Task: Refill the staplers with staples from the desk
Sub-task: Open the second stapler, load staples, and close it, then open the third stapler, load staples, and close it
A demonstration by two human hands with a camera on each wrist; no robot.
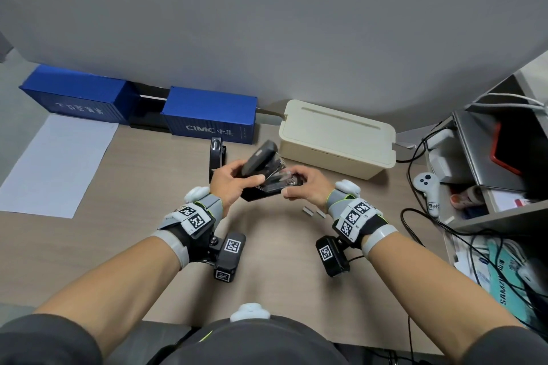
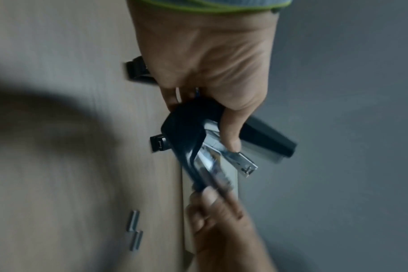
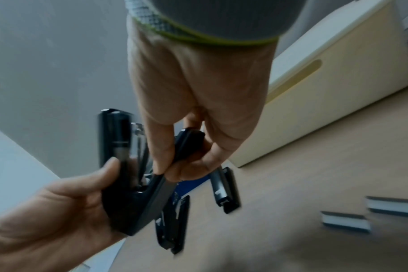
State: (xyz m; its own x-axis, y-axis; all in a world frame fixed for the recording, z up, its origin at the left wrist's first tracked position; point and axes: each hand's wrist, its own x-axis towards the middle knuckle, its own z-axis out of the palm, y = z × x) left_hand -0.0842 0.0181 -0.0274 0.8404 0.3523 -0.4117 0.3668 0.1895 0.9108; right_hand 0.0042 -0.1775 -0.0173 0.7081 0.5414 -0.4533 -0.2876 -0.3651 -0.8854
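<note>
2 staplers: open one (image 1: 261, 167) gripped by L hand (image 1: 229, 184) & R hand (image 1: 305, 187); other (image 1: 217, 157) on surface (image 1: 267, 261); 2 staple strips (image 1: 314, 212); grey wall.

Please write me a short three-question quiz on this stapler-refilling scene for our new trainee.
1. True or false: the black stapler lies flat on the desk.
2. How many staple strips lie on the desk near the right hand?
3. Which holds the stapler's top arm: (a) left hand, (b) right hand, (c) neither?

Key: 1. False, both hands hold it, opened, above the desk. 2. Two. 3. (a); the right hand grips the base.
</note>
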